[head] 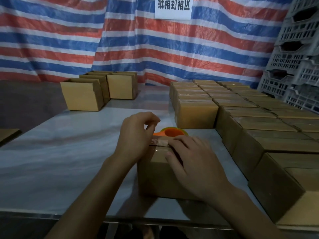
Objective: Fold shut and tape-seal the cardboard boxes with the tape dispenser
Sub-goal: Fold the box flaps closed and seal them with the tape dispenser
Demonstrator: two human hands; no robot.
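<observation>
Box position: cardboard box [155,173] on the table [69,152], near edge, under both hands.
Right hand [198,166]: fingers [174,144] straight and close together, lying flat on the tape strip [159,143] along the top seam.
Left hand [136,133]: at the box's far left corner, fingers curled, thumb near forefinger; a pinch cannot be confirmed.
Box condition: flaps folded shut, brown, glossy tape over the seam.
Tape dispenser [172,132]: one, orange, just behind the box.
Open boxes [81,96]: at least four, far left.
Sealed boxes [196,114]: three columns, right; total not countable.
</observation>
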